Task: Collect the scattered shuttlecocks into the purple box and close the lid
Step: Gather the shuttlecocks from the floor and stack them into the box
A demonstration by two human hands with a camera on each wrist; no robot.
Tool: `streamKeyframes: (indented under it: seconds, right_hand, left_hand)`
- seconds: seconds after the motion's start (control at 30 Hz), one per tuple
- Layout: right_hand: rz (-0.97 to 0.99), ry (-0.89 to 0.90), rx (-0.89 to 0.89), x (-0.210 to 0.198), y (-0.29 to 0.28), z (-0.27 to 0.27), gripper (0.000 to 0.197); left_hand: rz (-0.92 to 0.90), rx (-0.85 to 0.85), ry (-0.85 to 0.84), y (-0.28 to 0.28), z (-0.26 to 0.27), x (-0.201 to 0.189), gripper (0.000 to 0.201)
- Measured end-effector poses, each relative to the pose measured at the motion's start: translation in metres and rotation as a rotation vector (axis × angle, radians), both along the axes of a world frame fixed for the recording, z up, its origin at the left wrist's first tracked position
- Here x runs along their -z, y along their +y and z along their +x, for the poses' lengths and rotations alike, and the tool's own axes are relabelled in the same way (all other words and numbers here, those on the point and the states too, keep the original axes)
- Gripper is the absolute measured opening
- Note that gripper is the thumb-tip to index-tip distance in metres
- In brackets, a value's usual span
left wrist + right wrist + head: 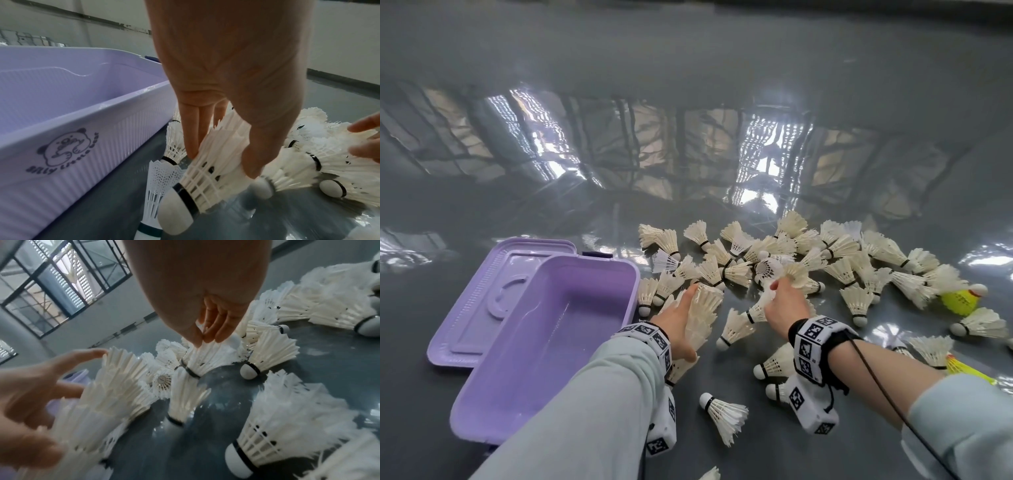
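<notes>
- Gripping: my left hand [677, 317] holds a nested stack of shuttlecocks [702, 313]; my right hand [786, 301] pinches one shuttlecock's [207, 358] feathers.
- Purple box [544, 342] sits open at nine o'clock, still without shuttlecocks.
- I'd nest it cork-first, squeezing lightly.

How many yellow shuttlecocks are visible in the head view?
2. One yellow shuttlecock lies at the right edge of the white pile; the other yellow shuttlecock shows partly just above the right sleeve. More may be hidden under the pile or outside the frame.
</notes>
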State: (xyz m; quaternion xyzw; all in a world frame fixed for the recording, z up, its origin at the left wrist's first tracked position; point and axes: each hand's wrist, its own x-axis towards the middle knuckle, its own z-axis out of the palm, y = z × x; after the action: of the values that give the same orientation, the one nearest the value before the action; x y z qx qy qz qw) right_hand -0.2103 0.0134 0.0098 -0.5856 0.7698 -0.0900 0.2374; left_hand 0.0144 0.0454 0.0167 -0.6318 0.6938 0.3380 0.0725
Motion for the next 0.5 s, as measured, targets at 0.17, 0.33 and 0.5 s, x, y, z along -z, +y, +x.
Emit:
streamKeyframes:
  seconds: [0.17,0.33,0.5]
  right_hand:
    - [0.079,0.003,-0.069,-0.003,0.001,-0.001,0.014]
    - [-0.12,-0.169,0.008,-0.018,-0.004,0.004,0.016]
    - [-0.208,-0.339,-0.019,-0.027,-0.009,0.01,0.014]
  left_hand:
    - [0.018,0.001,0.001,0.001,0.0,-0.003,0.132]
    - [0.031,0.009,0.006,0.002,0.0,-0.007,0.131]
    - [0.08,0.073,0.024,0.005,0.001,-0.015,0.129]
